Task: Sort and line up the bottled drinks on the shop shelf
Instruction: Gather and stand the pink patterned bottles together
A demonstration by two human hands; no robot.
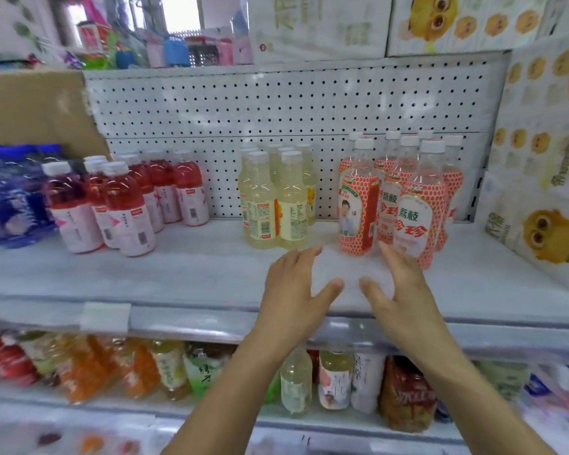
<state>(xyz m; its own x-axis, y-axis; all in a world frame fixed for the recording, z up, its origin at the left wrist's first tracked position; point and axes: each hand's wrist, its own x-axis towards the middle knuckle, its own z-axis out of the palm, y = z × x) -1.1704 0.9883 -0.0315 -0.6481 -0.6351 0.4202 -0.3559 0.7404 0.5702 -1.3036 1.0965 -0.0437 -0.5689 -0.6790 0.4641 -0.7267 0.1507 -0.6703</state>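
Observation:
Three groups of bottles stand on the white shelf [178,274]. Red drinks with pink labels [125,205] are at the left, pale yellow drinks [276,198] in the middle, and clear lychee bottles with red-patterned labels [404,198] at the right. My left hand [296,287] hovers over the shelf with fingers spread, just in front of the yellow bottles, holding nothing. My right hand [398,287] is also spread and empty, its fingertips close to the base of the front lychee bottles; contact is unclear.
A blue shrink-wrapped pack [10,195] lies at the far left beside a cardboard box [30,106]. Printed cartons [546,178] wall the right side. A pegboard backs the shelf. The lower shelf [211,372] holds several mixed drinks.

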